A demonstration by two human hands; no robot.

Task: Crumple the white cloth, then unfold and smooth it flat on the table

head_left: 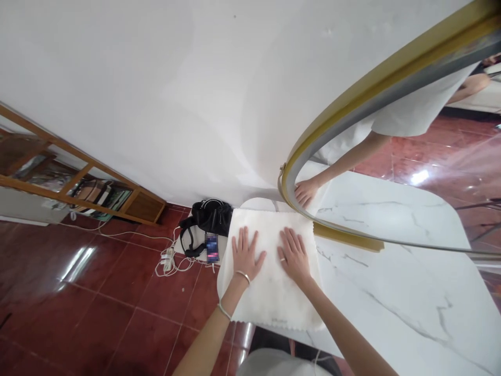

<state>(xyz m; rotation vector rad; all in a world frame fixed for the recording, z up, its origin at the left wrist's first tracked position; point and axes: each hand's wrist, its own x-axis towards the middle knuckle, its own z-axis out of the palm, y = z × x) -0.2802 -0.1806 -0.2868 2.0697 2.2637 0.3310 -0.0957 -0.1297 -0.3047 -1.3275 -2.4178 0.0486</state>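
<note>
A white cloth (274, 303) with a wavy cut edge lies spread flat over the left end of the marble-patterned table (391, 308). My left hand (246, 255) rests palm down on its left half, fingers spread, with bracelets at the wrist and forearm. On the right half lies my right hand (294, 256), also palm down, its fingers stretched out and a ring on one of them. Both hands are open and hold nothing. Small faint marks show near the cloth's front edge.
A large round mirror (336, 120) with a gold frame leans over the table and reflects an arm. Left of the table are a black bag (213, 216), a phone-like item (212, 248) and white cables (168, 261). A wooden cabinet (97, 193) stands along the white wall.
</note>
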